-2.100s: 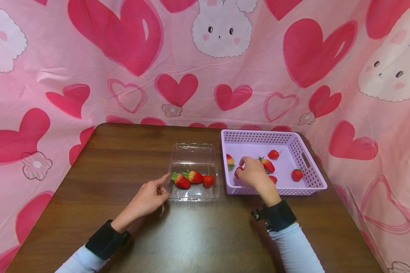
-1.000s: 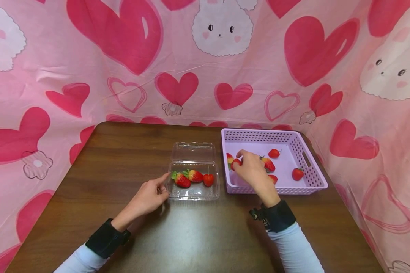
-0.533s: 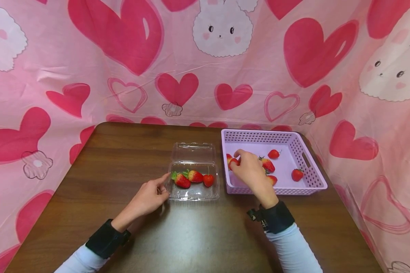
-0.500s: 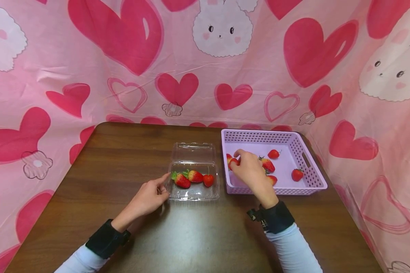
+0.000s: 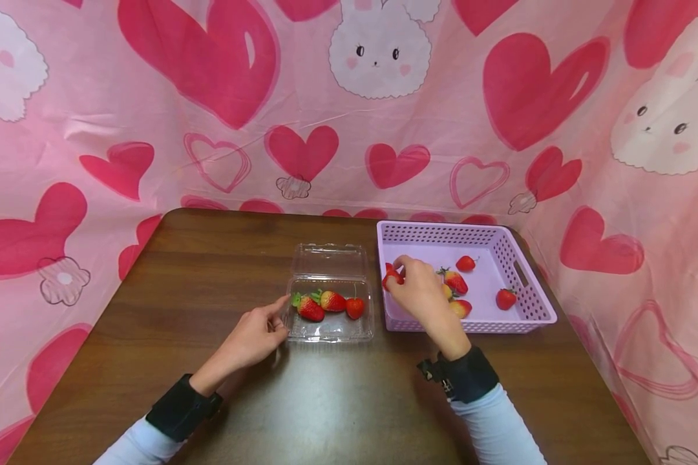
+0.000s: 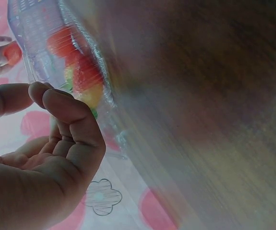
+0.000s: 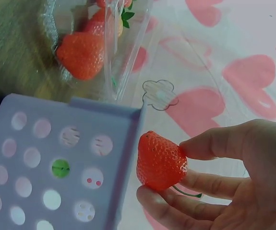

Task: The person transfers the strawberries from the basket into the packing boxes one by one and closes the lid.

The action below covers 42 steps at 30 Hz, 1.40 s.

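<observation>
My left hand [image 5: 256, 336] pinches the left rim of a clear plastic clamshell container [image 5: 329, 338], whose lid is folded back. Inside lie two strawberries [image 5: 311, 309] with green leaves and a smaller red fruit [image 5: 355, 307] with a thin stem. Over the left wall of the lilac basket [image 5: 471, 327], my right hand [image 5: 424, 290] holds a red strawberry [image 7: 162, 160] between thumb and fingers. A thin green stem shows under that berry in the right wrist view. Thumb and index fingertips meet at the container's edge in the left wrist view.
Several more strawberries, one a red berry [image 5: 506, 298] at the right, lie in the basket. The container and basket stand side by side with a narrow gap on the brown wooden table [image 5: 221, 258]. A pink heart-patterned cloth [image 5: 326, 97] hangs behind.
My right hand has lifted the strawberry from the basket floor and moved leftward to the basket's left wall. The left hand and the container have stayed in place.
</observation>
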Motion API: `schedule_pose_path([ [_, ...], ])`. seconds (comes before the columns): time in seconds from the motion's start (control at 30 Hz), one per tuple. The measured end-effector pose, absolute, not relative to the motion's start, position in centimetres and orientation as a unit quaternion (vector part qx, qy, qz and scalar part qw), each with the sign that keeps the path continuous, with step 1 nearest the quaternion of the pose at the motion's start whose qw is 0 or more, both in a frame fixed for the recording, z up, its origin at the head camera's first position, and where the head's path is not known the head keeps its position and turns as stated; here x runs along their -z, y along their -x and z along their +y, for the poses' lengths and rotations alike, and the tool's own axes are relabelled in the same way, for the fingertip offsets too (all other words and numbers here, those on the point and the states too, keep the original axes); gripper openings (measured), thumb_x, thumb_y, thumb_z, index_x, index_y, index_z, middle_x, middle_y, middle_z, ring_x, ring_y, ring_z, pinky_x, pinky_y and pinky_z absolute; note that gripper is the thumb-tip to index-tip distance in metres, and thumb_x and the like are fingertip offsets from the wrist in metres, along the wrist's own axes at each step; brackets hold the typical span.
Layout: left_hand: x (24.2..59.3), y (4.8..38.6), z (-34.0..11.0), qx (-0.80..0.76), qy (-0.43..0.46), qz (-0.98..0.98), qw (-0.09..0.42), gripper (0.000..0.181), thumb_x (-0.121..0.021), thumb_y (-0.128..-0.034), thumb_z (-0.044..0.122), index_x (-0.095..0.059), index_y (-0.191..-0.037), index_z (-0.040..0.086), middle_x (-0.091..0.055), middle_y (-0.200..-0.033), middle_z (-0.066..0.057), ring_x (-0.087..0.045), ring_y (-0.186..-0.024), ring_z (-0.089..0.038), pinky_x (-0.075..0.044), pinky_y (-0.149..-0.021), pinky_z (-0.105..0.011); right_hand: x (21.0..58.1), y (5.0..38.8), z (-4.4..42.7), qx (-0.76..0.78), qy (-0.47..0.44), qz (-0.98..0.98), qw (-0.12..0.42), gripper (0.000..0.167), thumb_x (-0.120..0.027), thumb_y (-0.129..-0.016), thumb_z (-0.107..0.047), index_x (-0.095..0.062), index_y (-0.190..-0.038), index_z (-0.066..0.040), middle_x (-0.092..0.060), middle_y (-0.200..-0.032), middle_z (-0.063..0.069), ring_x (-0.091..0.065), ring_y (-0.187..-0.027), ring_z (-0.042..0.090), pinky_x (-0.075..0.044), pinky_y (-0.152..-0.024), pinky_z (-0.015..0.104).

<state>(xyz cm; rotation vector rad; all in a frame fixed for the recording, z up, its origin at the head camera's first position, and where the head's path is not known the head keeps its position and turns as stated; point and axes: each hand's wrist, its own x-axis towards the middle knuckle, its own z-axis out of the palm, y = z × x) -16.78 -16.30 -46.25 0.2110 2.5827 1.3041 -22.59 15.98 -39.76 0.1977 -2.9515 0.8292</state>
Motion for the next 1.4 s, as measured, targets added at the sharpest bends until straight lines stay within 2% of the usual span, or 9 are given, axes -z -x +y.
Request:
schedule_pose_path([
  [0.13, 46.2, 16.7, -16.3, -0.448, -0.071, 0.883, 0.121, 0.067, -0.066, -0.0945, 0.003, -0.045, -0.158, -0.001, -0.057, -0.077, -0.005, -0.052, -0.061, -0.021, -0.044, -0.054, -0.03, 39.8, 22.5, 15.6, -0.275, -0.079, -0.957, 0.042, 0.024, -0.07, -0.092, -0.015, -0.072, -0.11, 0.0, -0.071, -0.093, 0.013, -0.062, -0.079, 0.031, -0.055, -0.072, 0.047],
  [0.3, 46.3, 16.8, -16.3, -0.447, -0.07, 0.883, 0.121, 0.067, -0.066, -0.0944, 0.003, -0.045, -0.158, -0.001, -0.057, -0.077, -0.005, -0.051, -0.061, -0.021, -0.043, -0.054, -0.03, 39.8, 22.3, 15.0, -0.276, -0.093, -0.956, 0.044, 0.026, -0.07, -0.092, -0.014, -0.073, -0.112, 0.001, -0.072, -0.097, 0.015, -0.064, -0.085, 0.033, -0.056, -0.077, 0.05],
  [0.63, 46.3, 16.9, -16.3, -0.446, -0.07, 0.884, 0.123, 0.067, -0.066, -0.0945, 0.004, -0.045, -0.158, 0.0, -0.057, -0.077, -0.005, -0.052, -0.061, -0.02, -0.043, -0.054, -0.03, 39.9, 22.1, 13.5, -0.276, -0.103, -0.955, 0.033, 0.022, -0.074, -0.092, -0.016, -0.072, -0.11, -0.003, -0.07, -0.094, 0.01, -0.066, -0.093, 0.032, -0.046, -0.085, 0.058],
  [1.17, 46.3, 16.9, -16.3, -0.442, -0.073, 0.886, 0.12, 0.067, -0.065, -0.0945, 0.003, -0.045, -0.158, -0.001, -0.057, -0.076, -0.005, -0.051, -0.061, -0.021, -0.043, -0.055, -0.03, 40.7, 21.5, 12.0, -0.277, -0.126, -0.952, 0.025, 0.024, -0.077, -0.09, -0.016, -0.072, -0.11, -0.004, -0.072, -0.097, 0.009, -0.065, -0.094, 0.03, -0.044, -0.086, 0.056],
  [1.4, 46.3, 16.9, -16.3, -0.44, -0.072, 0.887, 0.12, 0.067, -0.066, -0.0948, 0.004, -0.045, -0.158, 0.0, -0.057, -0.077, -0.005, -0.051, -0.061, -0.021, -0.043, -0.055, -0.03, 41.1, 21.4, 11.3, -0.266, -0.141, -0.954, 0.005, 0.024, -0.079, -0.09, -0.016, -0.074, -0.11, -0.004, -0.073, -0.094, 0.007, -0.064, -0.093, 0.028, -0.045, -0.088, 0.057],
])
